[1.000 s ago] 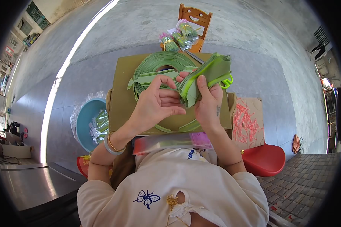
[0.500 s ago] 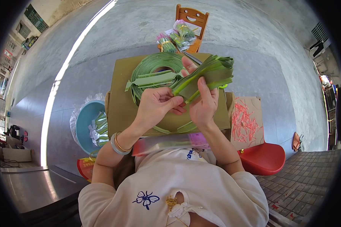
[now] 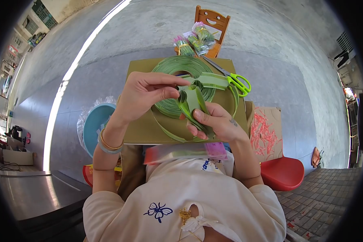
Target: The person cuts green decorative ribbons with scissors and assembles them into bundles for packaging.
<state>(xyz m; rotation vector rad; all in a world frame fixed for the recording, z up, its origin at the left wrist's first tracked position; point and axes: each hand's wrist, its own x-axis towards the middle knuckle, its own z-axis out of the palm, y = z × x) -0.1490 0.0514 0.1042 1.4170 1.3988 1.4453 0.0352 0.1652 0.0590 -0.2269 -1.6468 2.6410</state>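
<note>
A gathered, pleated bundle of green leaf-like ribbon [image 3: 194,101] is upright over the table. My right hand [image 3: 218,123] is closed around its lower part, thumb across the front. At the bundle's upper left edge, my left hand [image 3: 151,92] has its index finger and thumb closed on the ribbon; the exact contact is partly hidden. Behind the bundle lies a large coil of green ribbon [image 3: 165,66], and a strip runs from there to the right. Scissors with bright green handles [image 3: 240,84] lie at the table's right side, blades toward the back.
The olive-green table [image 3: 139,68] is in front of me. Beyond it, a wooden chair [image 3: 213,17] bears wrapped bundles with pink tips [image 3: 197,38]. A blue basin [image 3: 90,131] stands left; red-pink strips [image 3: 264,135] on cardboard and a red seat [image 3: 282,173] are right.
The ribbon bundle has turned from lying sideways to upright and moved lower left with my right hand. My left hand has risen to its upper edge. The scissors now show fully.
</note>
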